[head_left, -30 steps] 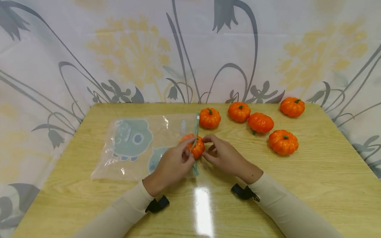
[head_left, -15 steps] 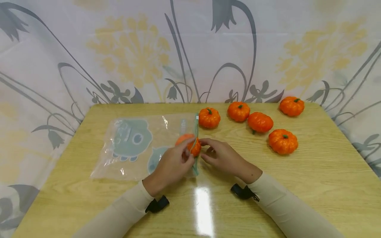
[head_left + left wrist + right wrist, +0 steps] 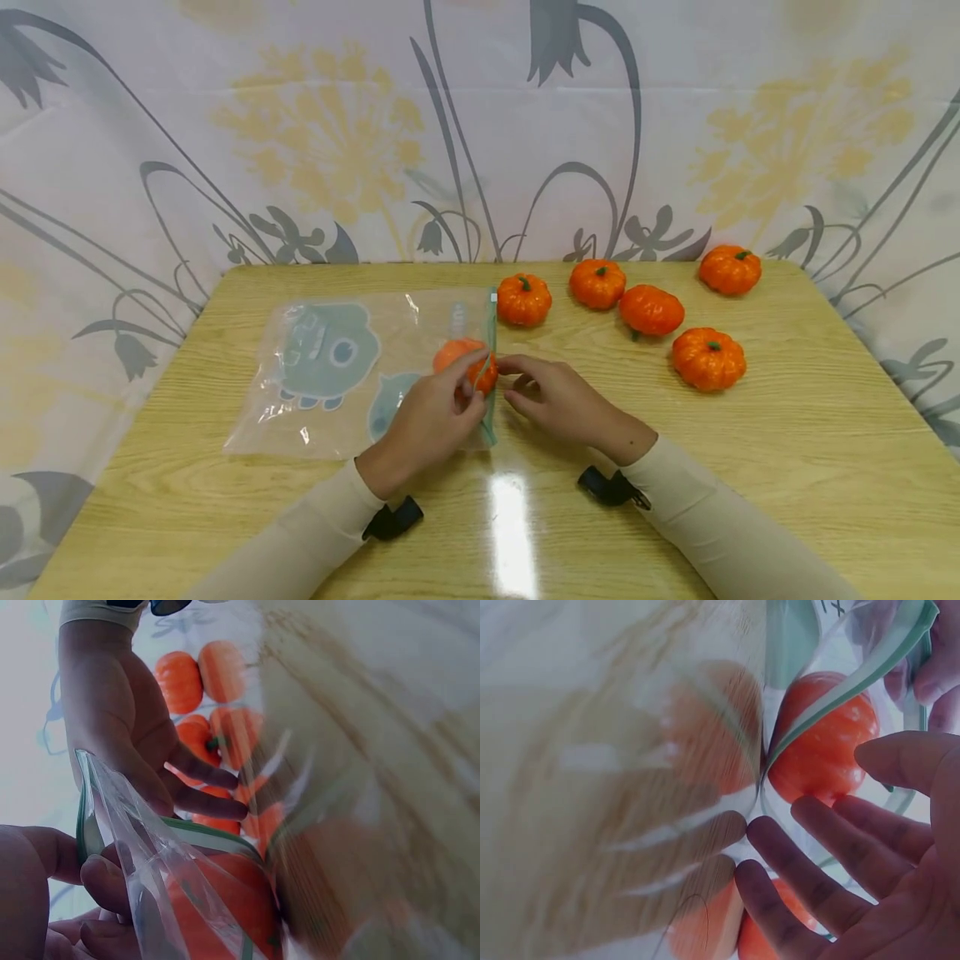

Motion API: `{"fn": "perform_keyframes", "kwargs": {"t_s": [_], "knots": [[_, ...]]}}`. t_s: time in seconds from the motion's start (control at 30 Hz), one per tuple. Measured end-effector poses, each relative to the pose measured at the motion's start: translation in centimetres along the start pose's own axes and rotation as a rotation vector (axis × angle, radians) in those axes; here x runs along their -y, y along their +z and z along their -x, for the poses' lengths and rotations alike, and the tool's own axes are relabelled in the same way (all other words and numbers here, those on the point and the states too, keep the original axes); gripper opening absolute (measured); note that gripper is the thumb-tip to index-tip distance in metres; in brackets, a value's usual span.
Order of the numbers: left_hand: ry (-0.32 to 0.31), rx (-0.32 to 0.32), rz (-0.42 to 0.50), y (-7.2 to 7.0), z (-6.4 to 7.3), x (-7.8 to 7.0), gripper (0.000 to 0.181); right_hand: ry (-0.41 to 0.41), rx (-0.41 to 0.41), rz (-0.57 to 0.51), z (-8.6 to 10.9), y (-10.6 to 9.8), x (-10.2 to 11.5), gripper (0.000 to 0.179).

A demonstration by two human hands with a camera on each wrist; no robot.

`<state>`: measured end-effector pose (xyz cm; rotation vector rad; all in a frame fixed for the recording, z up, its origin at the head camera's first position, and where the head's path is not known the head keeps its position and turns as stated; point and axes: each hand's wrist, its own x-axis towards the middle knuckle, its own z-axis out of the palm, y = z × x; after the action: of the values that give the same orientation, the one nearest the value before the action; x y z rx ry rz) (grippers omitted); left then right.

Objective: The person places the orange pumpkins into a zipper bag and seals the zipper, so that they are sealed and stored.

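A clear zip bag with blue-green cartoon prints lies flat on the table, its green-edged mouth to the right. An orange toy pumpkin sits in that mouth, mostly behind the film. My left hand pinches the raised upper edge of the mouth between thumb and fingers, as the left wrist view also shows. Just right of the pumpkin is my right hand; its fingers are extended and loosely spread, with the fingertips at or very near the pumpkin. Exact contact is hard to tell.
Several more orange pumpkins stand on the wooden table: one close to the bag's upper right corner, others farther right, including a near one. A flower-patterned cloth hangs behind the table.
The pumpkin has slid left, deeper into the bag's mouth, with my right hand following it slightly left. My left hand keeps its pinch on the bag edge.
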<state>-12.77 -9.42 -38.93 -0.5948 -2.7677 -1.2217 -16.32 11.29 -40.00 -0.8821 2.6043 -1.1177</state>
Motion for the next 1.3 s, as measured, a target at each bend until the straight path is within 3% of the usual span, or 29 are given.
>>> {"fn": "perform_keyframes", "kwargs": {"t_s": [0.8,1.0,1.13,1.3], "knots": [[-0.023,0.044,0.026,0.1,0.3,0.3,0.057,0.008,-0.058,0.09,0.0,-0.6,-0.4,0.032],[-0.06,0.064,0.037,0.3,0.6,0.5,0.058,0.011,-0.141,0.121,-0.2,-1.2,-0.8,0.033],[-0.053,0.065,0.055,0.4,0.5,0.4,0.058,0.026,-0.222,0.201,-0.9,-2.5,-1.2,0.036],[-0.032,0.061,0.055,0.4,0.2,0.3,0.058,0.045,-0.256,0.287,-2.1,-4.3,-1.8,0.047]]}}
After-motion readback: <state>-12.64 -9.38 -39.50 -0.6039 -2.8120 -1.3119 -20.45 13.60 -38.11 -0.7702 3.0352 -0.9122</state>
